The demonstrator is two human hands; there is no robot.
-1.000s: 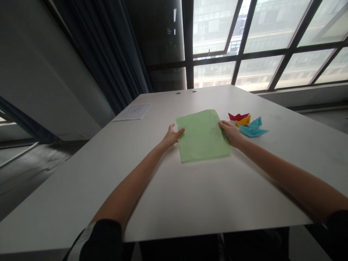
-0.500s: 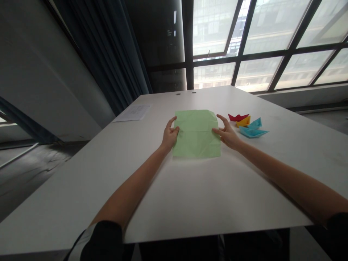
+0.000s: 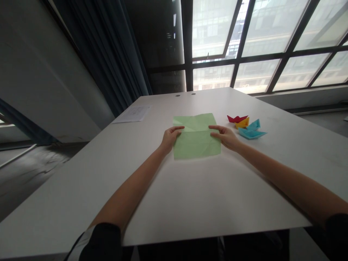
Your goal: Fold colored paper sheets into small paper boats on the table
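Note:
A square sheet of light green paper (image 3: 197,145) with a crease across its middle is held just over the white table, or touching it; I cannot tell which. My left hand (image 3: 170,138) grips its left edge, index finger and thumb lying over the paper near the crease. On the opposite edge, my right hand (image 3: 227,137) has the sheet in the same way, thumb below the index finger. The other fingers of both hands are partly hidden at or behind the sheet.
Right of my right hand sit folded paper boats: a red boat (image 3: 237,119), a yellow boat (image 3: 241,123) and light blue folded paper (image 3: 252,133). A printed white sheet (image 3: 132,114) lies at the table's (image 3: 206,203) far left. Windows and a dark blue curtain (image 3: 108,50) stand beyond.
My index fingers have come down from raised beside the sheet's edges onto the paper near the crease. The sheet's top edge has shifted and its upper right corner now shows flatter.

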